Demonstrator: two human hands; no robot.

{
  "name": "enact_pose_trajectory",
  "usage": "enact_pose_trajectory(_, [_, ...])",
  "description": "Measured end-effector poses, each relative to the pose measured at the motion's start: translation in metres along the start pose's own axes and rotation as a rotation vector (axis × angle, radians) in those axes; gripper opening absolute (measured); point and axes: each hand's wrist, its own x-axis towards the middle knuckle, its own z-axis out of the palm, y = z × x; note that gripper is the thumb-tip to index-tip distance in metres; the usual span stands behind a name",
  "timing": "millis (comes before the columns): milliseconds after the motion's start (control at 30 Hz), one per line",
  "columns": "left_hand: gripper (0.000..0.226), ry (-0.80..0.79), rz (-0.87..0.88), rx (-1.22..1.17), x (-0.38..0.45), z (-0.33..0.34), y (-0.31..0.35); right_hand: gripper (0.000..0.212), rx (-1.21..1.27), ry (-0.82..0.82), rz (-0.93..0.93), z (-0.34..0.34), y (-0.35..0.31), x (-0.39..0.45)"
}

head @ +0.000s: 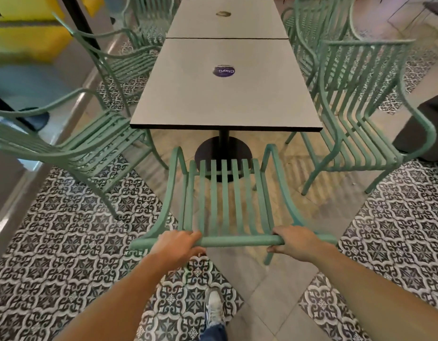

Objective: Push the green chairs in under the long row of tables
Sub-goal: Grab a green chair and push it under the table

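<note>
I have both hands on the top rail (237, 241) of the end chair (225, 200), the one facing the short end of the table row (225, 94). My left hand (177, 244) curls over the rail near its left corner; my right hand (295, 243) grips it near the right corner, fingers wrapped over the top and thumb under. The chair stands apart from the table edge, its seat front just reaching the black pedestal base (223, 153) in this view, so I judge the push on this chair is only starting.

Next I need a straight, even shove from both hands, keeping the armrests lined up so they pass under the tabletop and the front legs straddle the base. Uneven pressure would swing the chair off line.

Other chairs wait: one at the left (73, 148) and one at the right (360, 119) both sit angled out from the row, and more stand farther along each side.

No containers show here; the near tabletop carries only a purple round sticker (224, 71).
</note>
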Motion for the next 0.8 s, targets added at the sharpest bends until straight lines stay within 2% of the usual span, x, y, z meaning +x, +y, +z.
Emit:
enact_pose_trajectory(67, [0.061,0.000,0.013,0.004,0.014,-0.008,-0.013,0.039,-0.014,0.015,0.003,-0.011,-0.001,0.013])
enact_pose_trajectory(300, [0.044,-0.001,0.009,0.017,0.052,-0.037,-0.034,0.037,0.014,-0.007,0.073,-0.040,0.001,0.052])
enact_pose_trajectory(433, [0.043,-0.031,-0.018,0.007,0.075,-0.048,-0.044,0.035,0.027,0.014,0.098,-0.055,0.004,0.069])
enact_pose_trajectory(500, [0.047,-0.034,-0.024,-0.075,0.081,-0.049,-0.046,0.043,0.026,0.022,0.082,-0.058,0.007,0.074])
enact_pose_trajectory(567, [0.053,0.005,-0.089,-0.191,0.081,-0.053,-0.050,0.065,0.101,0.079,0.069,-0.060,0.008,0.071])
enact_pose_trajectory(600, [0.056,0.075,-0.179,-0.274,0.079,-0.057,-0.051,0.074,0.190,0.192,0.098,-0.060,0.008,0.066])
enact_pose_trajectory(633, [0.058,0.181,-0.309,-0.353,0.078,-0.056,-0.061,0.079,0.330,0.389,0.175,-0.060,0.010,0.061])
enact_pose_trajectory(700, [0.068,0.371,-0.721,-0.564,0.070,-0.041,-0.093,0.086,0.775,0.860,0.533,-0.053,0.023,0.051])
enact_pose_trajectory(733, [0.082,0.427,-0.958,-0.771,0.063,-0.034,-0.105,0.089,1.080,1.011,0.761,-0.048,0.033,0.047])
enact_pose_trajectory(767, [0.097,0.484,-1.160,-1.075,0.057,-0.026,-0.110,0.088,1.431,1.047,0.955,-0.043,0.041,0.044])
enact_pose_trajectory(800, [0.098,0.504,-1.288,-1.386,0.051,-0.021,-0.106,0.082,1.736,0.941,1.089,-0.036,0.047,0.044])
